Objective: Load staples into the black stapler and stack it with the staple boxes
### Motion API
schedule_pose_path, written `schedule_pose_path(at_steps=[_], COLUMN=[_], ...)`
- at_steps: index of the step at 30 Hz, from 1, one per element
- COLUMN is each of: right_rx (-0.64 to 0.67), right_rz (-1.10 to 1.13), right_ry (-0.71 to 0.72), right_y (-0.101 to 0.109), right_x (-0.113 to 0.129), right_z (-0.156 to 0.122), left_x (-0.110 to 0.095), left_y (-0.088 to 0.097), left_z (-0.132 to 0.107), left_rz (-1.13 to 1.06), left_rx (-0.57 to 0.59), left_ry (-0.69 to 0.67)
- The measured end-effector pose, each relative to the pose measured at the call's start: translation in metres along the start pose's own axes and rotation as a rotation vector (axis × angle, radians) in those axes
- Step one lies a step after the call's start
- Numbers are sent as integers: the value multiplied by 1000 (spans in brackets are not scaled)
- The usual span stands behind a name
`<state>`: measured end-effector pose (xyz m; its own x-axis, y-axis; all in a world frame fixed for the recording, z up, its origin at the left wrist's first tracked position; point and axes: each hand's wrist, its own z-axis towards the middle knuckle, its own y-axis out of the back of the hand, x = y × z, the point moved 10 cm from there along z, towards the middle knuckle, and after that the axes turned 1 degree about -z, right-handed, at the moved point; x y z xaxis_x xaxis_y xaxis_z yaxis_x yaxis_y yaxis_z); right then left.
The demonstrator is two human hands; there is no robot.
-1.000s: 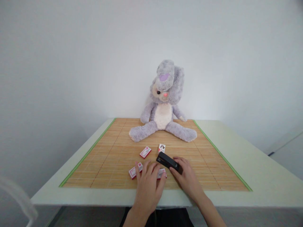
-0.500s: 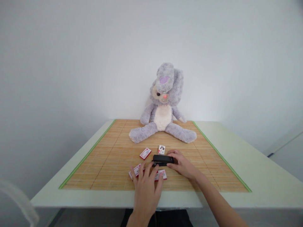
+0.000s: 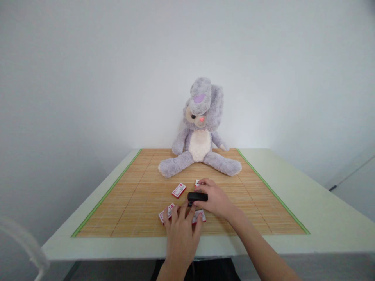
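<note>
The head view shows a long black stapler (image 3: 197, 196) near the middle of the tan bamboo mat's (image 3: 131, 210) near half, its right end gripped between the right hand's (image 3: 216, 200) thumb and fingers. The left hand (image 3: 182, 228), fingers spread, covers parts of two small white-and-red boxes, the near-left box (image 3: 166, 213) and near-right box (image 3: 200, 216); whether it presses them is unclear. With fingertips this crowded, the stapler could knock either box askew, or pinch a left finger if squeezed. Farther off sits a grey plush rabbit (image 3: 200, 145).
</note>
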<state>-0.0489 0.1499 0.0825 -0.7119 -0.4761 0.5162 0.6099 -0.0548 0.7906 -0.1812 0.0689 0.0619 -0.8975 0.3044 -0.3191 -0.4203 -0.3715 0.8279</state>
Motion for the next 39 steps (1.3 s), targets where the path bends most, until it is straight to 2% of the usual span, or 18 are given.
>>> schedule_pose_path(at_steps=[3,7,10,13,19,25,28,32,35,39], right_rx=[28,60,78,55,2,45,36,19,-1,-22], right_rz=[-93,-102,-62,-18,-63,-156,-149,-113,-84,-77], right_ry=[52,89,95,89,42,-27,-67,-108,-135,-141], right_y=[-7,-5,12,41,90,118,119,105,98,99], right_x=[19,28,25,19,-6,-61,-88,-109,-118,-118], right_z=[15,26,26,22,5,-29,-49,-72,-82,-82], left_x=[0,0,1,3,2,2,4,4,4,3], left_y=[1,3,4,4,5,5,3,2,2,2], left_z=[0,1,2,2,2,1,1,1,1,2], left_rz=[10,5,-4,-2,-6,-13,-13,-19,-19,-16], left_rx=[9,-5,-21,-29,-39,-41,-32,-23,-15,-22], left_ry=[12,12,18,33,30,25,38,41,44,38])
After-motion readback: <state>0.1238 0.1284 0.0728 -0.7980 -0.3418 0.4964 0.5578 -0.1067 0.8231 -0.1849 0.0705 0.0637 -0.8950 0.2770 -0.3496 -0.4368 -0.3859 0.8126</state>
